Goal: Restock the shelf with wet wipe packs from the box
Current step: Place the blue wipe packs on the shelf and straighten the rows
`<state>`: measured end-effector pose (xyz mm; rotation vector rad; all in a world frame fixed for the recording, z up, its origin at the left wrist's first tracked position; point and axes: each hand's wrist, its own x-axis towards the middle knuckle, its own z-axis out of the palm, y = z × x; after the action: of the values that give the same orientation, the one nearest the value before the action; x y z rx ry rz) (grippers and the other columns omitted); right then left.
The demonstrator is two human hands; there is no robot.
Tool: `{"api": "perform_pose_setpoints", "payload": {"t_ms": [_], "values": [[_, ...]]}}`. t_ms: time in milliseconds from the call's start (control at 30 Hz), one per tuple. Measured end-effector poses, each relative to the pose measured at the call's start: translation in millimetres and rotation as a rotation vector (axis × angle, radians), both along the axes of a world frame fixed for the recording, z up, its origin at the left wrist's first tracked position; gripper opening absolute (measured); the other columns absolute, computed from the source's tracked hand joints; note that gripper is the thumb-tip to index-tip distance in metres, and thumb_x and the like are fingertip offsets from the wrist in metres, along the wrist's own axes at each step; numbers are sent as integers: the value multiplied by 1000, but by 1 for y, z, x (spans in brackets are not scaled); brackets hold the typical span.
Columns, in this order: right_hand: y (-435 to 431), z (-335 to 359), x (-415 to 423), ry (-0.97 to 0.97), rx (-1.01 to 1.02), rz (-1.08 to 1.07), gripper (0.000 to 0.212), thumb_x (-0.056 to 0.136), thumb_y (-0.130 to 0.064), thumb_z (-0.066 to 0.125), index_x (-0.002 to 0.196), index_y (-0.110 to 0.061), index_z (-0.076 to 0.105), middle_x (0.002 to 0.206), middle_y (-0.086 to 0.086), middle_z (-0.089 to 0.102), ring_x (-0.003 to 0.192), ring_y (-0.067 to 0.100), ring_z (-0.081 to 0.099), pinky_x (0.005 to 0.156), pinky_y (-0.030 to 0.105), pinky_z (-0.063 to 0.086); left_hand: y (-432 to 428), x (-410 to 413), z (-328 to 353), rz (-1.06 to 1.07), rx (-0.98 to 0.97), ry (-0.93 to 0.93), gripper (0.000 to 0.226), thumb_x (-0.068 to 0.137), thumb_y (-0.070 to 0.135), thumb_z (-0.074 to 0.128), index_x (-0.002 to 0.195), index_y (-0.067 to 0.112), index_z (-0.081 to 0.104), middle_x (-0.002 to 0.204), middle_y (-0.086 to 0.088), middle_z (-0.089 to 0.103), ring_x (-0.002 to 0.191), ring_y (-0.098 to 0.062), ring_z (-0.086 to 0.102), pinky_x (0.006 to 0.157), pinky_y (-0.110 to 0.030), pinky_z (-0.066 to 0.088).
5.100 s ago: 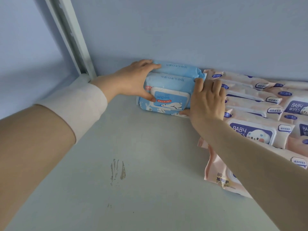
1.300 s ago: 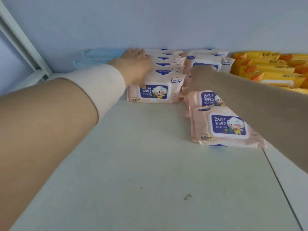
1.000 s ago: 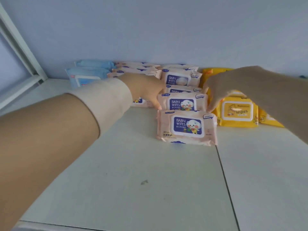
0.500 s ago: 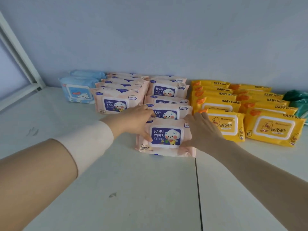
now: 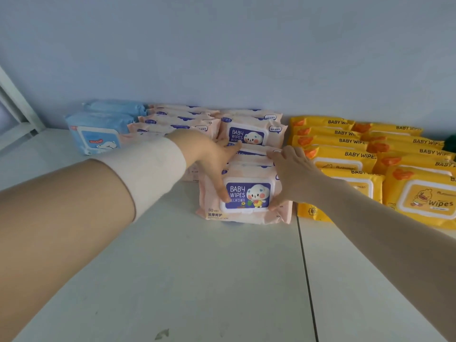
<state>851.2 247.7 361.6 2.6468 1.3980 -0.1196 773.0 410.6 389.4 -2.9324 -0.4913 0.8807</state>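
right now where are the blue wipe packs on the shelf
In the head view the blue wipe packs sit at the far left of the row, against the back wall, directly left of the pink packs.

The shelf (image 5: 172, 267) is white; the wipe packs are pale pink with purple labels (image 5: 246, 196), light blue (image 5: 98, 134), and yellow-orange (image 5: 419, 193).
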Motion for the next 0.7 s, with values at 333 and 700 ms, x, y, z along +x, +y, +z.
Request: {"api": "perform_pose_setpoints", "payload": {"t_ms": [333, 700], "values": [[-4, -12, 0, -54, 109, -55, 90, 72, -35, 78, 141, -20, 21, 135, 4, 33, 124, 24, 30, 108, 33, 31, 6, 34, 7, 53, -84, 58, 132, 53, 66, 73, 149, 30, -9, 159, 5, 6, 147, -23, 10, 119, -43, 18], [-11, -17, -9, -45, 221, -121, 87, 75, -32, 76, 142, -21, 21, 139, 6, 31, 127, 25, 29, 110, 33, 28, 6, 36, 12, -45, 123, 77, 154, 13, 93, 53, 147, 28, 15, 152, 1, 20, 141, -26, 19, 112, -48, 28]]}}
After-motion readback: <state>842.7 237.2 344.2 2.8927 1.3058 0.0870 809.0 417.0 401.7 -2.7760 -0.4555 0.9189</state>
